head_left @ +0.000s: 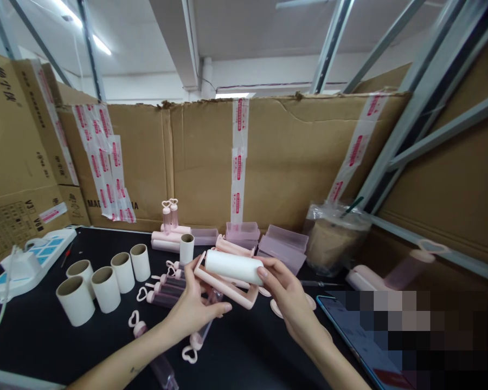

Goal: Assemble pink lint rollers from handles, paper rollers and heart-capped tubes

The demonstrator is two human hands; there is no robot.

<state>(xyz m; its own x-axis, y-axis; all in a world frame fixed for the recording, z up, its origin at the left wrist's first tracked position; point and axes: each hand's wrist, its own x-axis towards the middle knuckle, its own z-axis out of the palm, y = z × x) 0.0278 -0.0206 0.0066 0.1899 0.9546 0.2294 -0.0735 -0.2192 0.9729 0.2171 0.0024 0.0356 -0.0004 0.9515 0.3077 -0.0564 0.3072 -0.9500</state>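
Above the middle of the black table, my left hand (195, 306) is closed around one end of a pale pink plastic frame (225, 292). My right hand (287, 292) grips the right end of a white roll (232, 265) with thumb and fingers. The roll lies sideways along the frame's open side; whether it is seated at both ends I cannot tell. Under and beside my left hand lie several translucent tubes (166, 299) with pink heart-shaped loops. Past my right hand, flat pink discs (277, 309) are partly hidden.
Several white rolls (106, 290) stand upright at left, near a power strip (51, 257). Lilac trays (282, 246) and pink rollers (166, 241) sit along the cardboard wall (199, 157). At right are a bagged brown container (335, 244) and a phone (345, 336).
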